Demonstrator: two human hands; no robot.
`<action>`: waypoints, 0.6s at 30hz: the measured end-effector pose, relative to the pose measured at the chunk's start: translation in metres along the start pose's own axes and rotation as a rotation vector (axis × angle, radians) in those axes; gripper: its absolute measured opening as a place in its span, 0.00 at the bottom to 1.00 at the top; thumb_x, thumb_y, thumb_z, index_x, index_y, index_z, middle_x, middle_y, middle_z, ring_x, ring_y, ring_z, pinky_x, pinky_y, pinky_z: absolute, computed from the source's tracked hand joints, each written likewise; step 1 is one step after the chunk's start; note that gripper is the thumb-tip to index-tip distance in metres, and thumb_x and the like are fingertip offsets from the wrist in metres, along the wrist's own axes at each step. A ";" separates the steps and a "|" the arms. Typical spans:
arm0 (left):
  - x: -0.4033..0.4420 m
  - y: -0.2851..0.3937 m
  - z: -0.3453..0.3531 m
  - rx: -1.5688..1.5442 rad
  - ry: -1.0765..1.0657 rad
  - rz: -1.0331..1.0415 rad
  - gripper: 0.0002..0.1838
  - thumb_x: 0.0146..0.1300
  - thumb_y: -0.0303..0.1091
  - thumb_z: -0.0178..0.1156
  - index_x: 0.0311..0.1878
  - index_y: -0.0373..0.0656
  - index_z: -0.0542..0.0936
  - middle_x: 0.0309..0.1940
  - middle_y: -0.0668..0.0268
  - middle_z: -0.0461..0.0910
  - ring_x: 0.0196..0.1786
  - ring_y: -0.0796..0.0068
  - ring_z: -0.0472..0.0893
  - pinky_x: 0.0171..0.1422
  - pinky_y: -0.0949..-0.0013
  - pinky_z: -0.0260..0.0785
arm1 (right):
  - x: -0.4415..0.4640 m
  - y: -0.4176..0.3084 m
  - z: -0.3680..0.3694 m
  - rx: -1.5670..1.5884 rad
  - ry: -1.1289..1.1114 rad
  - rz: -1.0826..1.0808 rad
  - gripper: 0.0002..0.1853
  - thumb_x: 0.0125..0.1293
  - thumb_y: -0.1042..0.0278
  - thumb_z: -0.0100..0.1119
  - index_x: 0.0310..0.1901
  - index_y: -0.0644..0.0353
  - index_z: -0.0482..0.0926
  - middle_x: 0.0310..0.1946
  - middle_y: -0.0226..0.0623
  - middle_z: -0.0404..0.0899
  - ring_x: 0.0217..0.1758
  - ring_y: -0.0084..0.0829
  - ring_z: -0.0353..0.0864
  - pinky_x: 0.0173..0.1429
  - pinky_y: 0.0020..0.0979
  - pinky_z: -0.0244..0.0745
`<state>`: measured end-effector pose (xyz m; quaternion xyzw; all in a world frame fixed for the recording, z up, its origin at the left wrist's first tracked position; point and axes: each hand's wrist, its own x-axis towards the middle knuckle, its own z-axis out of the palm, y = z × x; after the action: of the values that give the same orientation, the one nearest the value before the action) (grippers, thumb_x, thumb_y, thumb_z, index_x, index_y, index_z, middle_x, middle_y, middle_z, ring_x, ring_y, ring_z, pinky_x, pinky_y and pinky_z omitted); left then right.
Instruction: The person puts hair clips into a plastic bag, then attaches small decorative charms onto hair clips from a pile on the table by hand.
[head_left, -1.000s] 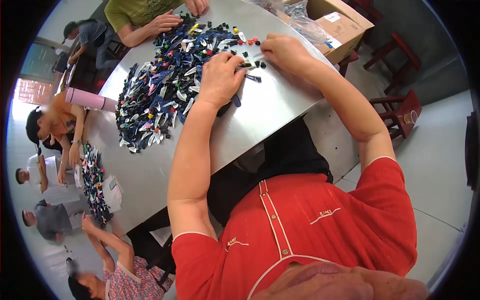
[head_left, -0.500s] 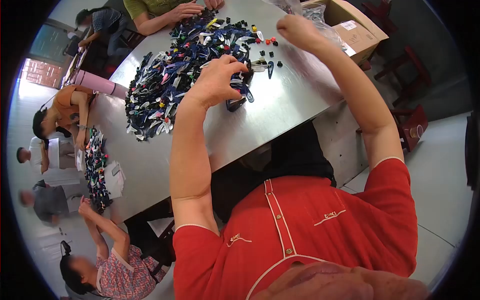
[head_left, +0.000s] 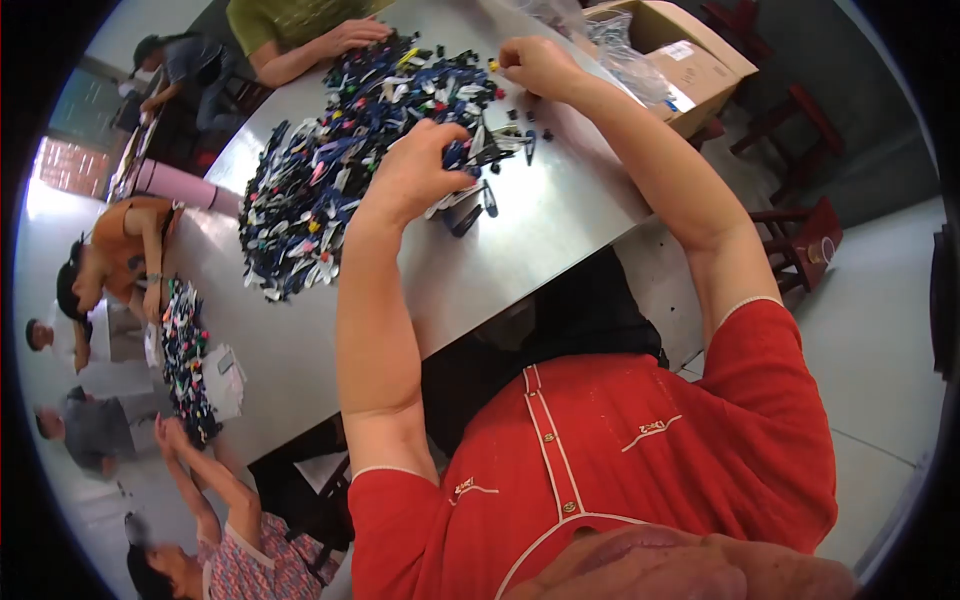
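Observation:
A large heap of hair clips (head_left: 310, 190), mostly navy, black and white, spreads over the metal table. My left hand (head_left: 415, 175) rests at its near right edge, thumb and fingers spread apart around several clips without closing on them. Beside that thumb lie a few loose navy snap clips (head_left: 488, 198). My right hand (head_left: 540, 68) is at the heap's far right edge, fingers curled together and pointing down. A small yellow claw clip (head_left: 493, 66) is right by its fingertips; whatever the fingers hold is hidden. Small black claw clips (head_left: 531, 116) lie below this hand.
Across the metal table (head_left: 560, 205), a co-worker's hand (head_left: 355, 36) touches the heap. A cardboard box (head_left: 690, 75) with plastic bags stands at the far right. Further left are a second clip pile (head_left: 185, 350), papers (head_left: 225, 385) and other people.
My right hand has moved left, closer to the heap and the small claw clips. My left hand stays at the heap's edge, still spread. The whole view has shifted slightly.

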<state>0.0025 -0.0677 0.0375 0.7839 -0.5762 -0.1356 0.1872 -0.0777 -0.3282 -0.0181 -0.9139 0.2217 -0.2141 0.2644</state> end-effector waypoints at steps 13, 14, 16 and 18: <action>0.012 -0.017 0.025 0.287 0.276 0.054 0.15 0.61 0.28 0.59 0.51 0.48 0.83 0.49 0.57 0.79 0.51 0.52 0.81 0.55 0.53 0.75 | -0.045 0.078 -0.077 -0.336 0.219 -0.024 0.12 0.66 0.62 0.60 0.46 0.56 0.85 0.42 0.44 0.85 0.47 0.47 0.84 0.53 0.41 0.78; 0.012 -0.016 0.025 0.288 0.274 0.048 0.15 0.61 0.28 0.59 0.51 0.48 0.83 0.49 0.57 0.79 0.51 0.52 0.81 0.55 0.53 0.75 | -0.053 0.052 -0.072 -0.296 0.158 -0.031 0.11 0.66 0.63 0.61 0.46 0.56 0.85 0.42 0.43 0.85 0.48 0.46 0.84 0.53 0.41 0.78; 0.012 -0.010 0.022 0.322 0.361 0.124 0.14 0.62 0.28 0.57 0.49 0.47 0.84 0.47 0.58 0.80 0.51 0.53 0.81 0.55 0.53 0.75 | -0.061 0.031 -0.051 -0.142 0.023 -0.300 0.10 0.66 0.64 0.61 0.44 0.58 0.84 0.44 0.41 0.84 0.47 0.45 0.83 0.53 0.40 0.77; 0.014 -0.004 0.022 0.288 0.375 0.168 0.13 0.61 0.29 0.59 0.48 0.45 0.85 0.45 0.59 0.81 0.50 0.55 0.81 0.54 0.53 0.75 | -0.082 -0.011 -0.041 -0.181 -0.042 -0.347 0.10 0.63 0.62 0.65 0.40 0.59 0.83 0.40 0.40 0.80 0.46 0.43 0.81 0.52 0.39 0.76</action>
<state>0.0008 -0.0825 0.0164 0.7632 -0.6080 0.1119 0.1880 -0.1619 -0.2933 -0.0025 -0.9627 0.0736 -0.2165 0.1449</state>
